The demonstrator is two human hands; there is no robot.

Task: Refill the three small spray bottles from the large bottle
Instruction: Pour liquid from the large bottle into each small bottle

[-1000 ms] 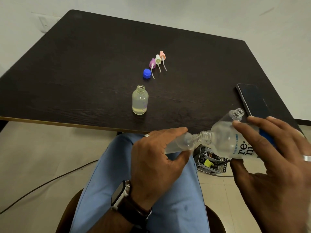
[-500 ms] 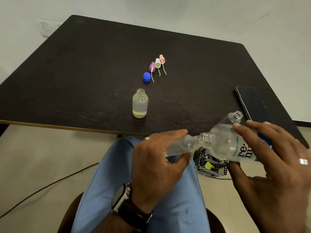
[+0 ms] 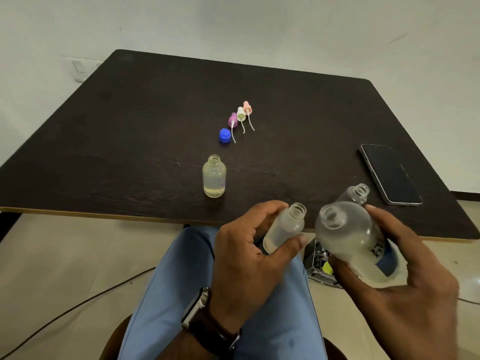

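Note:
My left hand (image 3: 241, 258) grips a small clear bottle (image 3: 287, 226), uncapped, tilted with its mouth up and to the right. My right hand (image 3: 405, 287) holds the large clear bottle (image 3: 348, 235) with a blue label, its open mouth turned up toward me, apart from the small bottle's neck. A second small bottle (image 3: 214, 175) stands uncapped on the dark table (image 3: 130, 141), with some yellowish liquid in it. A third small bottle (image 3: 357, 193) stands uncapped behind the large one, partly hidden. Three spray heads, purple (image 3: 232, 120), white (image 3: 241, 114) and pink (image 3: 247, 107), lie beside a blue cap (image 3: 225, 135).
A black phone (image 3: 391, 174) lies face up at the table's right side. Below the table edge are my blue-trousered leg (image 3: 233, 294), a cable (image 3: 65, 313) on the floor and a small electronic box (image 3: 320, 261). A watch sits on my left wrist.
The large bottle's mouth was against the small bottle's neck, tipped over it. Now the two are apart, the large bottle tipped back and the small bottle raised more upright.

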